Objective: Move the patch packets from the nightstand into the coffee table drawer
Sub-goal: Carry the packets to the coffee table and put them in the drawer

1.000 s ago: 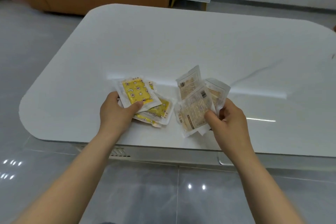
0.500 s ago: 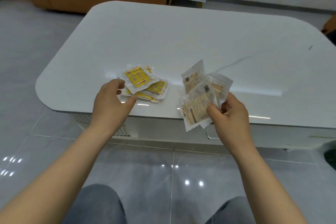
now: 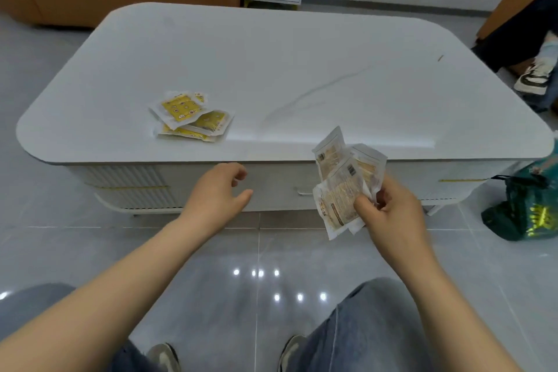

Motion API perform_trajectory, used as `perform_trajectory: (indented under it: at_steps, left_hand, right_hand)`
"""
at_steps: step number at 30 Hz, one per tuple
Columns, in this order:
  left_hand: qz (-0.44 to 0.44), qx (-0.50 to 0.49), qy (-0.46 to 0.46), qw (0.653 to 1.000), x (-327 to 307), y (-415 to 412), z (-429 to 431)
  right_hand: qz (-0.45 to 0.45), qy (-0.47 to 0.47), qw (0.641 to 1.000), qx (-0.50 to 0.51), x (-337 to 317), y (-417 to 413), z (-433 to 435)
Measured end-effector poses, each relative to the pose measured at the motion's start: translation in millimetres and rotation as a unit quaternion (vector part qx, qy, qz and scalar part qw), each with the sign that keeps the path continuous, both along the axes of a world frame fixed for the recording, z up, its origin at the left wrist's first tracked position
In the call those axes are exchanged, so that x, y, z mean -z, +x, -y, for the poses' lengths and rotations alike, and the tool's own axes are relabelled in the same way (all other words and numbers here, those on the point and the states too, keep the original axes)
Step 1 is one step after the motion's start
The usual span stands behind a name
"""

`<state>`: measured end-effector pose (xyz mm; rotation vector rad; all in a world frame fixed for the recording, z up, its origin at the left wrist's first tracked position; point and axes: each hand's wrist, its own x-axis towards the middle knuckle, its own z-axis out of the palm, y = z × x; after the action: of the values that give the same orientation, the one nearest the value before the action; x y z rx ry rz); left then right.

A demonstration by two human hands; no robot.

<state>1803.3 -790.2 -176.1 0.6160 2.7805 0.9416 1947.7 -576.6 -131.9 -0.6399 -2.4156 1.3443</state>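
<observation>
While the right hand (image 3: 389, 208) pinched a fan of pale packets (image 3: 339, 190) between thumb and curled fingers, gripping low near their bottom corners, the left hand (image 3: 217, 190) hung empty, with fingers loosely bent and thumb out. It sat just in front of the drawer (image 3: 268, 187), which looked closed. A handle (image 3: 302, 192) showed beside the fanned packets, partly hidden by them.

Up on the table (image 3: 302, 48), near its front edge and well apart from both hands, the yellow packets (image 3: 190, 116) lay in a loose, overlapping pile, flat on the glossy top.

These sachets looked thin, light and floppy, with slick faces likely to slide over one another. A fan held only by the corners could spill, so squaring the stack and clamping across its middle, thumb flat on top, seemed safer. The sealed borders were probably the stiffest place to grip. The yellow pile would likely resist a straight pick from that smooth surface. Catching an overhanging corner, or dragging the pile to the table edge and pinching from below, looked the easier way. Nothing here seemed fragile, though hard creasing was best avoided.

Since the left hand was free, it seemed the one to pull the drawer.
</observation>
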Motion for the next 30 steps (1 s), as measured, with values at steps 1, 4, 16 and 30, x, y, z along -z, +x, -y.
perform_trajectory:
  at_steps: [1,4,16,30]
  left_hand:
    - [0.003,0.018,-0.015,1.000,4,3,-9]
    - [0.005,0.077,-0.054,0.996,15,7,-39]
    - [0.023,0.205,-0.195,0.959,77,4,-104]
    - [0.011,0.250,-0.296,0.922,97,-6,-114]
  right_hand:
    - [0.011,0.008,1.000,0.000,3,7,-5]
    - [0.028,0.029,0.999,-0.004,9,23,-19]
    - [0.060,0.039,0.997,-0.019,34,38,-33]
    - [0.091,0.046,0.995,-0.022,47,33,-29]
